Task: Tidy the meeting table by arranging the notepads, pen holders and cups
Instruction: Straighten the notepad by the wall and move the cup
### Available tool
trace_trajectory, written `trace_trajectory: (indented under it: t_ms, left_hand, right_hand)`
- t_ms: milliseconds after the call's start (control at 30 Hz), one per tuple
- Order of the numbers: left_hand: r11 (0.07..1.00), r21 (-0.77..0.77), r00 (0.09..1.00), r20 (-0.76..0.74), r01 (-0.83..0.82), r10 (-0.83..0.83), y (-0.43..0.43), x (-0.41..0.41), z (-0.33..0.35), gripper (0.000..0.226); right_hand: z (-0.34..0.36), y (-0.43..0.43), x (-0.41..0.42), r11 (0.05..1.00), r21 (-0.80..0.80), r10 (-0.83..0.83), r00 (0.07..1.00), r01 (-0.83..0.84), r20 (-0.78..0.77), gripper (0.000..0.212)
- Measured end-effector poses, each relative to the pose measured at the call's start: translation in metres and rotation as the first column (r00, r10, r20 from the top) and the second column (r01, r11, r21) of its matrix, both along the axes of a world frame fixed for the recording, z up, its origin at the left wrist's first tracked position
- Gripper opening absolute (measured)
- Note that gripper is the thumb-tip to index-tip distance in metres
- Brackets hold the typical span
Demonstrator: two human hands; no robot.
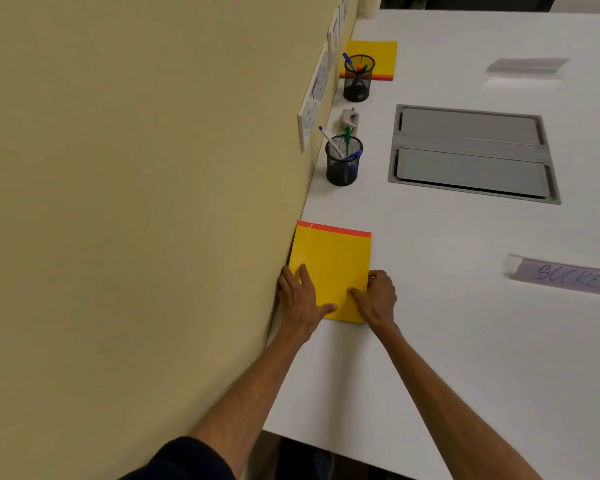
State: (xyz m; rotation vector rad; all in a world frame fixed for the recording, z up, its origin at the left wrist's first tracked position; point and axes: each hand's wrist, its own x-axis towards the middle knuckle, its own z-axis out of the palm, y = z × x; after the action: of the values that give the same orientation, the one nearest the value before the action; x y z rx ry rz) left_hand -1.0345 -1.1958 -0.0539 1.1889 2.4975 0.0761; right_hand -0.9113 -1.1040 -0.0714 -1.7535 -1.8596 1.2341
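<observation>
Notepad (331, 261): yellow with a red top strip, flat on the white table (465, 323) at lower centre of the frame, left edge against the beige wall (118, 168).
Left hand (300, 299): lies flat on the pad's lower left corner, fingers spread, thumb on the cover.
Right hand (378, 297): pinches the pad's lower right edge, thumb on top, fingers curled at the side.
Near pen holder (343, 164): black mesh, pens inside, above the pad by the wall.
Far pen holder (358, 79): same kind, higher up, overlapping the far notepad (378, 53), yellow, at upper centre.
Hatch (471, 154): grey, set in the table, right of centre.
</observation>
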Motion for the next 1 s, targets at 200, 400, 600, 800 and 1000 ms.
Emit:
trace_trajectory:
  t_ms: [200,400,600,800,1000]
  left_hand:
    - [0.990,-0.094,0.995,0.006,0.101,-0.101,0.006,0.003,-0.012,0.108]
    - [0.982,0.075,0.981,0.075,0.172,-0.178,0.009,-0.006,-0.020,0.075]
    - [0.979,0.104,0.977,0.101,0.176,-0.186,0.005,-0.008,-0.030,0.068]
    - [0.980,0.058,0.979,0.060,0.190,-0.194,0.004,-0.004,-0.032,0.067]
    - [0.982,0.032,0.980,0.072,0.186,-0.188,0.006,-0.003,-0.029,0.067]
  right_hand:
    - [0.000,-0.008,-0.002,0.999,0.039,-0.036,0.999,0.035,0.020,0.046]
    - [0.002,-0.005,-0.004,0.999,0.040,0.023,0.998,-0.025,0.052,0.049]
    - [0.002,-0.004,-0.003,0.997,0.054,0.047,0.997,-0.050,0.058,0.052]
    - [0.004,-0.010,-0.004,0.957,0.189,0.170,0.952,-0.222,0.255,0.066]
    - [0.001,-0.016,-0.003,0.916,0.163,0.277,0.871,-0.367,0.405,0.056]
